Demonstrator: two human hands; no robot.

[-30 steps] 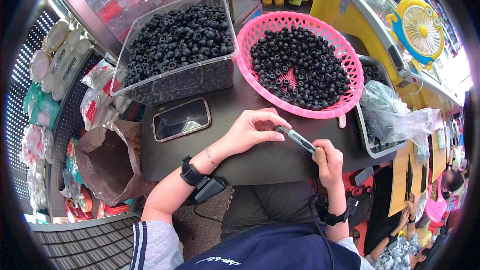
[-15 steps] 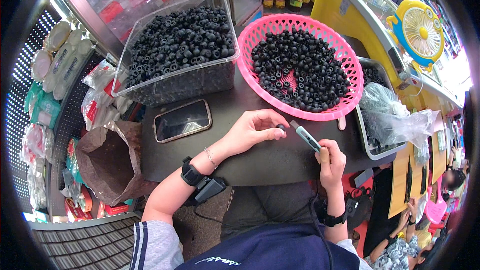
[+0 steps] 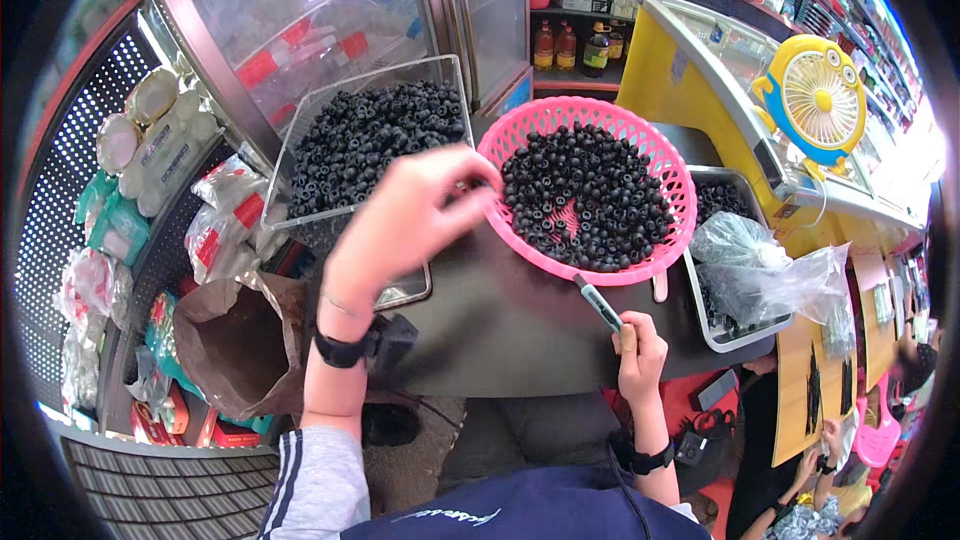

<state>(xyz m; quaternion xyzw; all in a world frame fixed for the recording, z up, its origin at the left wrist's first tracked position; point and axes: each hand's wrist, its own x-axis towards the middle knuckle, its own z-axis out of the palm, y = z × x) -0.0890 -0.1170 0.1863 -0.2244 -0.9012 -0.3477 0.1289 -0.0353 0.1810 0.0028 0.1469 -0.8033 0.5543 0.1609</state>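
Note:
My left hand is raised between the clear plastic bin and the pink basket, its fingertips near the basket's left rim. Motion smears its fingers, and whether a piece is between them cannot be made out. Small round black hollow parts fill much of the basket, and more black parts are heaped in the bin. In front of the basket, my right hand is closed around a grey-green utility knife, its tip pointing up and left beside the basket's lower rim.
A phone on the dark table is mostly hidden behind my left arm. An open brown sack stands at the left. Right of the basket sits a grey tray with a plastic bag. Beyond stands a yellow freezer with a fan.
My left hand has moved up and left from beside the knife, where it held a black part, toward the bin and basket. My right hand keeps the knife, slightly lower in view.

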